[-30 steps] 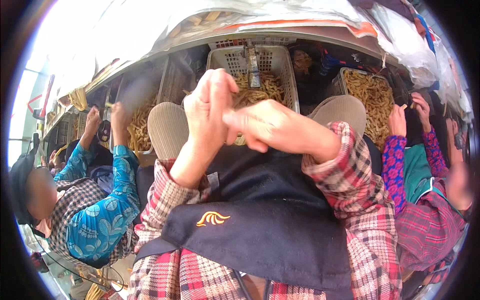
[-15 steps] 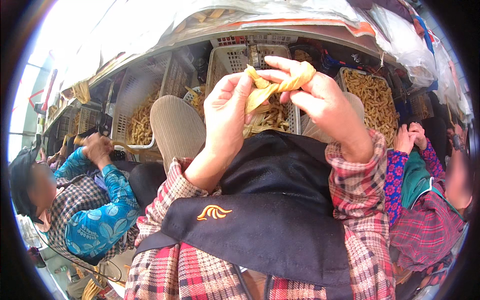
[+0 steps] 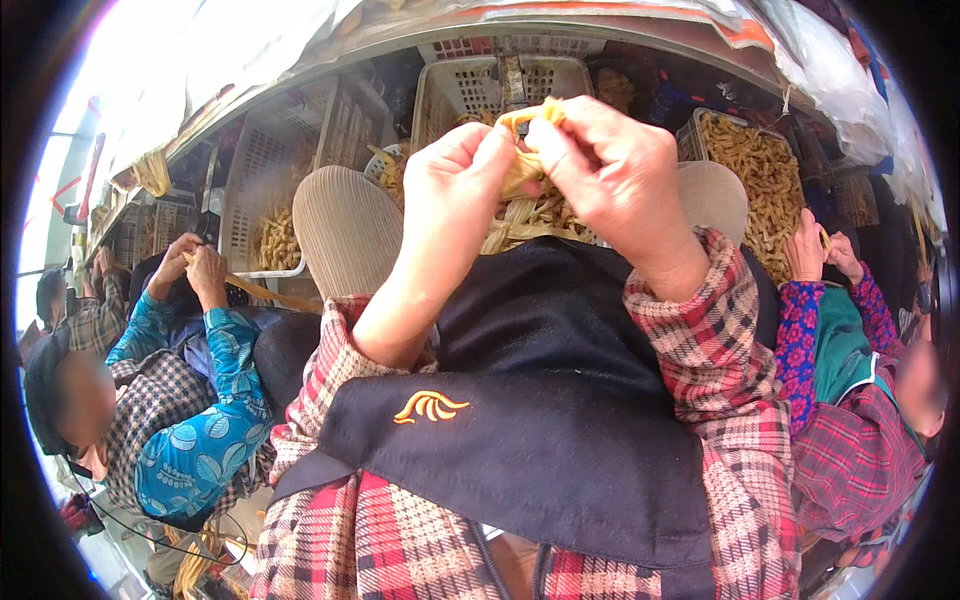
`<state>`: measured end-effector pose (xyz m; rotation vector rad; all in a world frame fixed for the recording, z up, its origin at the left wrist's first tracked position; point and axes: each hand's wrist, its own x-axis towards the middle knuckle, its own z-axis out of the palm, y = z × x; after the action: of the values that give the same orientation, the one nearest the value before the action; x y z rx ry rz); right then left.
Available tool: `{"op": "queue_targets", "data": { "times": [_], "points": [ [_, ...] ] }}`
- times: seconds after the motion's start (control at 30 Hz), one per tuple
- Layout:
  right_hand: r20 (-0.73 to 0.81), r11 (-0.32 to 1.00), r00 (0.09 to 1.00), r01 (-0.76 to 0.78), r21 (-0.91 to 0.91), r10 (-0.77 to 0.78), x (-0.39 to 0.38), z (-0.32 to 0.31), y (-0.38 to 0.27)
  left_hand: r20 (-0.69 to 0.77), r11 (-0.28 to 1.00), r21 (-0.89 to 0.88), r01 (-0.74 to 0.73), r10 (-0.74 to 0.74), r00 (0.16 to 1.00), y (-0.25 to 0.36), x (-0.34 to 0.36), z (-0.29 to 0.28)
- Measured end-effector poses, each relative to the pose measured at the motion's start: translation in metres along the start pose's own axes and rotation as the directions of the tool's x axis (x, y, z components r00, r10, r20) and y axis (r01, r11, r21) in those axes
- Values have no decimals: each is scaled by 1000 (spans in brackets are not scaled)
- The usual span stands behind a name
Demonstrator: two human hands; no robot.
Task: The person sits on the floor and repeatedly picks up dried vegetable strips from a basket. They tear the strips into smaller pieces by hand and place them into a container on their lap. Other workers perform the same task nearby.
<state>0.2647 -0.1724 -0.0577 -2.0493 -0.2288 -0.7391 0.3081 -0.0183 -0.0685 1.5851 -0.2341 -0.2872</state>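
Strip (image 3: 519, 117), yellow, narrow, creased and curled over, partly hidden by the grip, pinched at one side in left hand (image 3: 450, 178), at the other in right hand (image 3: 615, 162), raised before pale basket (image 3: 448, 93).

Table (image 3: 640, 32): white sheeting (image 3: 240, 60) draped on top
Middle basket (image 3: 440, 90): yellowish strips (image 3: 560, 222)
Right basket (image 3: 690, 142): heaped twisted pieces (image 3: 750, 180)
Left basket (image 3: 265, 140): similar pieces (image 3: 276, 242)

White sheet (image 3: 220, 62): glaring, washed out at far left, the brightest side
Left basket (image 3: 268, 165): hazy, in shade beneath the table edge (image 3: 600, 27)
Table edge: bowed by the lens
Left hand (image 3: 447, 185), right hand (image 3: 622, 175): brightly lit, fairly sharp
Faces (image 3: 86, 400): blurred
Corners: black
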Motion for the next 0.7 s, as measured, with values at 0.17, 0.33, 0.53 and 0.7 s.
{"op": "queue_targets", "data": {
  "times": [0.17,0.33,0.53,0.7],
  "points": [
    [176,496,792,-521,695,585,-6,3,10,444,809,-290,512,-360,821,-7,-6,-21],
    [566,-245,678,-516,821,470,-3,-21,31,283,841,-326,433,-350,893,-38,-30,-54],
    [266,317,758,-525,790,595,18,5,69,60,895,-260,363,-361,931,-51,24,-58],
    [194,575,860,-467,672,472,69,46,100,-118,943,-174,285,-307,944,-73,116,-60]
  ]
}}
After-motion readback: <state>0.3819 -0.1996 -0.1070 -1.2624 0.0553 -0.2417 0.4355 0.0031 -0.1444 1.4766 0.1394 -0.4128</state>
